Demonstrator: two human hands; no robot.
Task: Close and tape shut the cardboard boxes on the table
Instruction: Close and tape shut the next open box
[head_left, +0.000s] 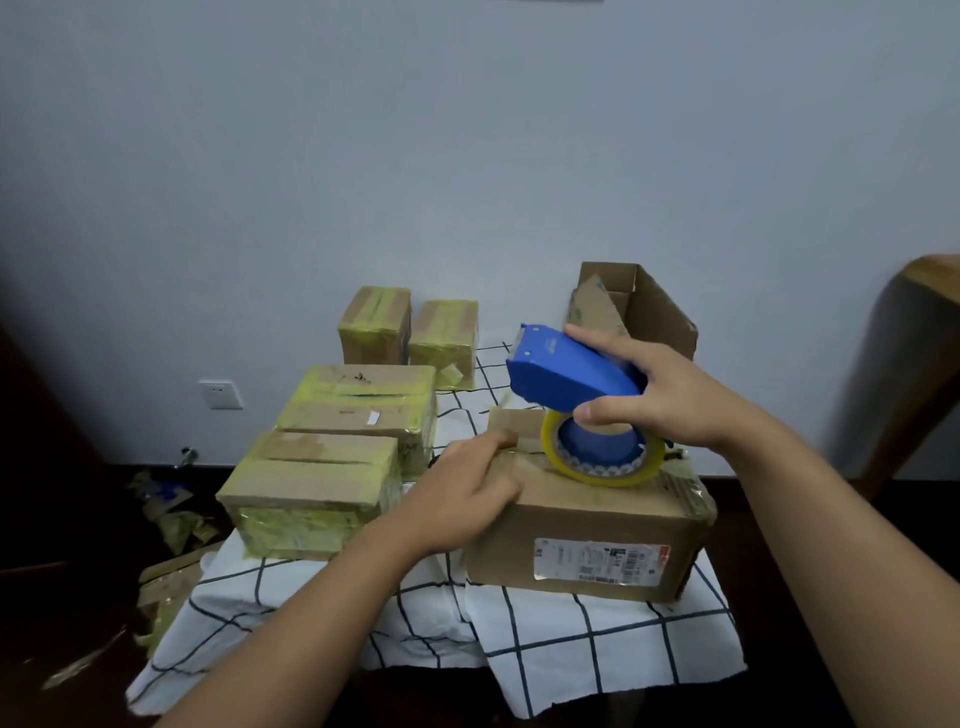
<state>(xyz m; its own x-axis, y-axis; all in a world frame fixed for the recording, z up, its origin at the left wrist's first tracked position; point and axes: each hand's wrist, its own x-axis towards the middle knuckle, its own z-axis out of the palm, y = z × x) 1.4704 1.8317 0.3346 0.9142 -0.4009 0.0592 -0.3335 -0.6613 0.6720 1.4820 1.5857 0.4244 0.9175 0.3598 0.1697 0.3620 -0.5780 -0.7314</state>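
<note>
A brown cardboard box (587, 540) with a shipping label on its front stands at the table's near right, flaps folded down. My left hand (467, 493) presses flat on its top left, fingers along the seam. My right hand (665, 400) grips a blue tape dispenser (566, 374) with a roll of yellowish tape (602, 457) that rests on the box top, tilted up at its far end. An open cardboard box (639, 306) stands behind, against the wall.
Several boxes wrapped in yellow tape stand to the left: two large (317, 493) (363, 410) and two small (374, 327) (447, 338). The table carries a white checked cloth (561, 649). Tape scraps (171, 514) lie on the dark floor at left. A wooden chair (914, 364) is at right.
</note>
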